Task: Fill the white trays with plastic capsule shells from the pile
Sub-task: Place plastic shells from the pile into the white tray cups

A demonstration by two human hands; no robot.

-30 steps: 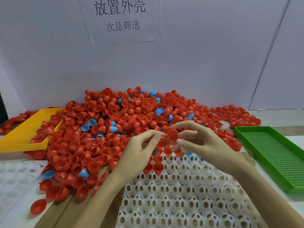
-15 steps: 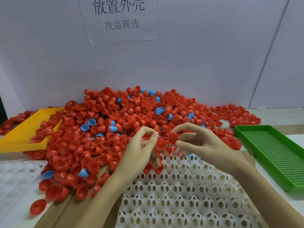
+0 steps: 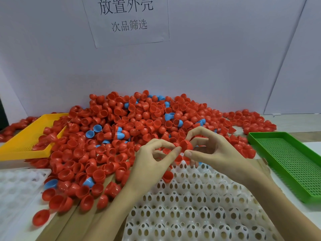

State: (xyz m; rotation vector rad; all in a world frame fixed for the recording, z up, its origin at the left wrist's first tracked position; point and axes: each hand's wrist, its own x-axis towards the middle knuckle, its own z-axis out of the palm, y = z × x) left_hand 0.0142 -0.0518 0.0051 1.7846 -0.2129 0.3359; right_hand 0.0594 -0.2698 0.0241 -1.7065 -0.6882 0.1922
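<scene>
Nearest the camera lies a white tray [image 3: 199, 211] with rows of egg-shaped sockets pierced by oval holes; almost all of the visible sockets hold nothing. At its far edge a few red shells [image 3: 168, 176] sit in the sockets, partly hidden by the hands. A second white tray [image 3: 15, 185] lies at the lower left, near the loose shells that spill off the pile.

Above the far edge of the near tray, the left hand [image 3: 152, 164] and the right hand [image 3: 213, 150] meet fingertip to fingertip. Both have curled fingers. Thumb and forefinger of each hand pinch the same red shell [image 3: 186, 145], which is held clear of the tray, one hand on either side of it.

Beyond the hands the pile [image 3: 135, 129] of red shells, with a few blue ones [image 3: 93, 132] among them, spreads across the table to the back wall. A yellow tray [image 3: 22, 143] lies at the left, its near corner buried under shells. A green perforated tray [image 3: 293, 164] lies at the right, apart from the pile. A paper sign [image 3: 126, 18] with printed characters hangs on the wall.
</scene>
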